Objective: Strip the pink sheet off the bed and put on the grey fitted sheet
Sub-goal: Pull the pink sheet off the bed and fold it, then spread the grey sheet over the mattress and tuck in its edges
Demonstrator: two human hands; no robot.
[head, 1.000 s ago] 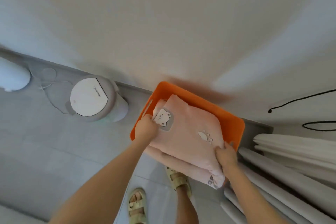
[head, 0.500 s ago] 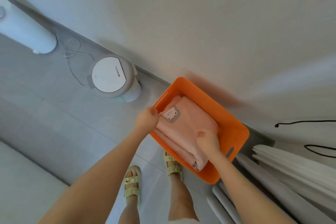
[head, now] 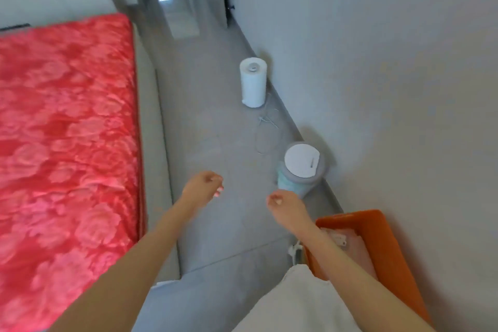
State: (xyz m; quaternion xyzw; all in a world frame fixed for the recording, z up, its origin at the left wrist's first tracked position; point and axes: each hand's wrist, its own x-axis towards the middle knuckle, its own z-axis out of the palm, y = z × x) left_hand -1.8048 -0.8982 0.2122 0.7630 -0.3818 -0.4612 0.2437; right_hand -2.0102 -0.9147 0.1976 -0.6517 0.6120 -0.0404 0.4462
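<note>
Pink sheet [head: 358,249], blurred, apparently in orange basket [head: 388,245], mattress [head: 67,129] bare; left hand [head: 204,186] and right hand [head: 284,203] loosely curled, empty; next, fetch the unseen grey fitted sheet.

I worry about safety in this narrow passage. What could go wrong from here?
1. A thin cord lies looped on the floor between the white cylinder and the bin; a foot may catch it.
2. The orange basket with the pink sheet stands by the wall, close to the person; a step could knock it.
</note>
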